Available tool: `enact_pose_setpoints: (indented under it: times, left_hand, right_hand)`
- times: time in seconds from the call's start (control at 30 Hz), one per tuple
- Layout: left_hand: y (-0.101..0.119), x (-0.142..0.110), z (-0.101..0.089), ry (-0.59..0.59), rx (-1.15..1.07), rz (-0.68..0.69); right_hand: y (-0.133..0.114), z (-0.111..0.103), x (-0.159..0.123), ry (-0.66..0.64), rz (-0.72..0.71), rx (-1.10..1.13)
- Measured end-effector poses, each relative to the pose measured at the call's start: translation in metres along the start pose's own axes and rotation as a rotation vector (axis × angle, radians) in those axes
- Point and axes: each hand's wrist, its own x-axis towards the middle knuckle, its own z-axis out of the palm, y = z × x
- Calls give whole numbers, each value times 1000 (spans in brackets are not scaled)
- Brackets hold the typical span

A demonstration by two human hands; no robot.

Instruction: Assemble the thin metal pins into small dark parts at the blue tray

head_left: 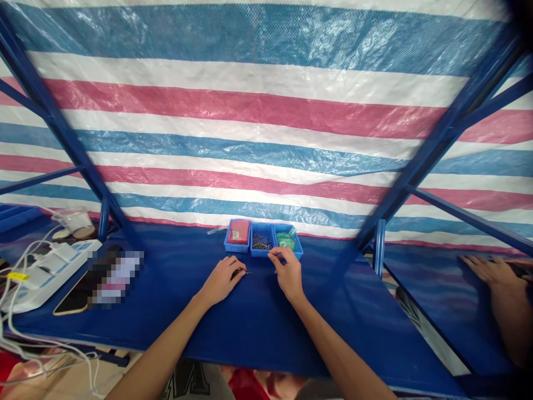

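Observation:
My left hand (221, 279) rests low over the blue table, fingers closed around a small dark metal piece (249, 273) whose thin end sticks out past the thumb. Its kind is too small to tell. Just in front of the middle bin, my right hand (288, 273) makes a pinch; whatever lies between the fingertips cannot be made out. The middle blue bin (262, 255) holds many small dark metal pieces (260, 243) that look like screws. On its left stands a blue bin with red packets (239, 231), and on its right one with green packets (286, 240).
A small clear packet (216, 230) lies left of the bins. At the left are a phone (79, 291), a white power strip (54, 272) and loose cables. Blue metal frame posts (378, 250) flank the table. Another person's hand (491, 272) rests on the right-hand table.

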Motion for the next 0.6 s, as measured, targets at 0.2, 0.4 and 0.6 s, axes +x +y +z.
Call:
enact_pose_setpoints:
  times: [0.2,0.4,0.6]
  left_hand:
    - [0,0,0,-10,9,5]
    - [-1,0,0,-9,10,3]
    - [-1,1,0,-10,10,1]
  right_hand:
    - [-1,2,0,-15,196,133]
    - [2,2,0,-31,122,69]
    - [2,0,2,8,-61,-96]
